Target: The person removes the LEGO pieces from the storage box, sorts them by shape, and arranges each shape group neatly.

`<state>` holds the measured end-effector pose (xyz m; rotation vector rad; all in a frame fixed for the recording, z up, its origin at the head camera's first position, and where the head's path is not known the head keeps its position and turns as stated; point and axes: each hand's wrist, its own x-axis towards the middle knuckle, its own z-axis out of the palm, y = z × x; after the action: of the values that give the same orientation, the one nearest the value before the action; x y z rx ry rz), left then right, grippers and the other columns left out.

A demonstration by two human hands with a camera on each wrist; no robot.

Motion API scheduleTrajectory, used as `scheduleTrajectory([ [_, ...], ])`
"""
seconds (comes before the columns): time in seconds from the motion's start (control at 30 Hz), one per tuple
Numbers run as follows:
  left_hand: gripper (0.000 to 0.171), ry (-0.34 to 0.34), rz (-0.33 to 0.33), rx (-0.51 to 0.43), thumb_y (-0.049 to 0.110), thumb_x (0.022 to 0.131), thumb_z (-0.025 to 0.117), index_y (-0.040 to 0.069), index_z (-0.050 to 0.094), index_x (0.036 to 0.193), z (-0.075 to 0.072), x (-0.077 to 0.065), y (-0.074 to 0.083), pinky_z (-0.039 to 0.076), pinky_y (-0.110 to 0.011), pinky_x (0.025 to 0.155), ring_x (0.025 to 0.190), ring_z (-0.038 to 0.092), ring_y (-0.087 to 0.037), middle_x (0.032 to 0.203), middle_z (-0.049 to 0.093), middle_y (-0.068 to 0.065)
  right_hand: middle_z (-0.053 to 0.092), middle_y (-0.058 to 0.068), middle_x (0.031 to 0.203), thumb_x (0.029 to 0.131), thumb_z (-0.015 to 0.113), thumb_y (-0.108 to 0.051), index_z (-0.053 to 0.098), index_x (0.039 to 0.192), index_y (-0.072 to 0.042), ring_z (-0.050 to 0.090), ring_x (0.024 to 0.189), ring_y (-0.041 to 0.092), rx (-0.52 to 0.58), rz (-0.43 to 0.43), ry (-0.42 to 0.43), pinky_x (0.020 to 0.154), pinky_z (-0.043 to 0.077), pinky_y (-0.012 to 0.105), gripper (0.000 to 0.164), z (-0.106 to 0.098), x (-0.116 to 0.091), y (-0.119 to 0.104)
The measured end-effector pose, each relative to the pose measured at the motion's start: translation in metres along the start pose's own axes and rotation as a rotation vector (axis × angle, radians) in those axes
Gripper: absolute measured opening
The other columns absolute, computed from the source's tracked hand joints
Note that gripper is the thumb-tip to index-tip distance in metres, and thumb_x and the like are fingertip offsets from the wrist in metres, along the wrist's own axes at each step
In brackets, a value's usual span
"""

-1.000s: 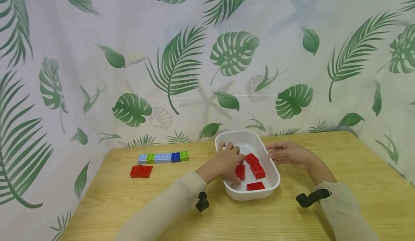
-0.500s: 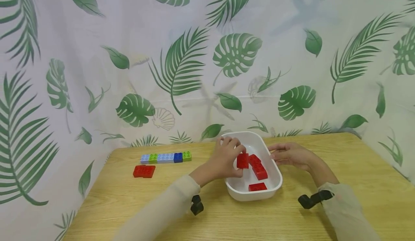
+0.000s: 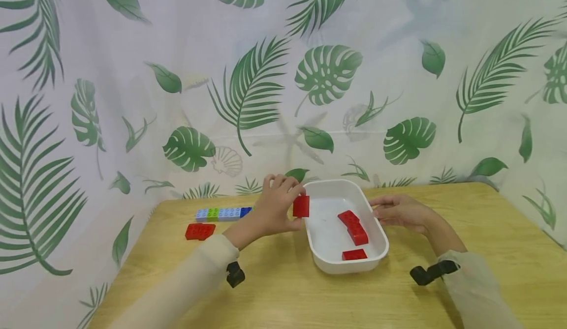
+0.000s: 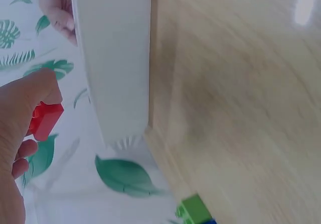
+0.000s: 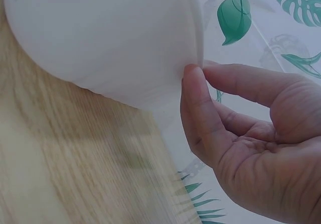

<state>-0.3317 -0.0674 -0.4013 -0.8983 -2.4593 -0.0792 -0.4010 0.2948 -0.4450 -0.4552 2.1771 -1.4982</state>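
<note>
The sleeves [image 3: 190, 275] [image 3: 476, 282] are long, plain and pale cream. Small, blocky black gadgets [image 3: 235, 274] [image 3: 436, 271] sit at the sleeves' cuffs [image 3: 226, 249] [image 3: 461, 258]; beyond the cuffs, both hands [image 3: 279, 206] [image 3: 405, 213] are bare.

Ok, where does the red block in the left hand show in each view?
Head: the red block is below and slightly right of centre, in the left hand.
Left wrist: near the left edge, around mid-height.
Right wrist: not in this picture.
Shared landmark: the white box, visible in all three.
</note>
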Motion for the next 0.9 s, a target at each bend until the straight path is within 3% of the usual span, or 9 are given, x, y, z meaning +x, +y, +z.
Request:
scheduleTrajectory([
  [0.13, 0.048, 0.005, -0.038, 0.011, 0.035, 0.078, 0.079, 0.015, 0.062, 0.119, -0.014, -0.011, -0.02, 0.036, -0.052, 0.103, 0.116, 0.049, -0.023, 0.119, 0.061, -0.002, 0.071, 0.005, 0.118, 0.099, 0.064, -0.016, 0.044, 0.146, 0.01, 0.068, 0.106, 0.013, 0.001, -0.004, -0.002, 0.096, 0.057, 0.037, 0.057, 0.0, 0.0, -0.001],
  [0.37, 0.045, -0.057, -0.116, 0.012, 0.029, 0.076, 0.08, 0.014, 0.063, 0.115, -0.031, -0.041, -0.058, 0.035, -0.055, 0.104, 0.118, 0.047, -0.026, 0.117, 0.06, -0.003, 0.07, 0.006, 0.119, 0.1, 0.063, -0.016, 0.043, 0.146, 0.011, 0.067, 0.107, 0.012, -0.008, -0.002, 0.002, 0.097, 0.056, 0.038, 0.057, -0.002, -0.001, -0.002],
  [0.6, 0.047, -0.154, -0.205, -0.003, 0.026, 0.072, 0.086, 0.013, 0.063, 0.11, -0.03, -0.081, -0.092, 0.033, -0.056, 0.102, 0.115, 0.045, -0.028, 0.113, 0.059, -0.005, 0.071, 0.003, 0.115, 0.1, 0.064, -0.015, 0.042, 0.146, 0.012, 0.067, 0.105, 0.011, 0.002, -0.005, -0.007, 0.095, 0.057, 0.035, 0.058, -0.002, 0.0, -0.003],
  [0.73, 0.048, -0.194, -0.236, 0.025, 0.026, 0.069, 0.088, 0.012, 0.064, 0.107, -0.03, -0.101, -0.103, 0.036, -0.059, 0.103, 0.113, 0.047, -0.03, 0.108, 0.06, -0.005, 0.071, 0.003, 0.115, 0.099, 0.064, -0.014, 0.042, 0.146, 0.012, 0.067, 0.106, 0.012, 0.013, 0.002, -0.01, 0.095, 0.057, 0.035, 0.058, 0.0, 0.0, -0.003],
  [0.9, 0.048, -0.238, -0.253, 0.053, 0.027, 0.067, 0.091, 0.014, 0.065, 0.105, -0.031, -0.115, -0.111, 0.037, -0.064, 0.105, 0.114, 0.048, -0.032, 0.108, 0.061, -0.006, 0.07, 0.002, 0.115, 0.099, 0.064, -0.014, 0.041, 0.146, 0.012, 0.067, 0.105, 0.011, 0.015, 0.0, -0.013, 0.095, 0.057, 0.034, 0.058, 0.0, 0.001, -0.002],
])
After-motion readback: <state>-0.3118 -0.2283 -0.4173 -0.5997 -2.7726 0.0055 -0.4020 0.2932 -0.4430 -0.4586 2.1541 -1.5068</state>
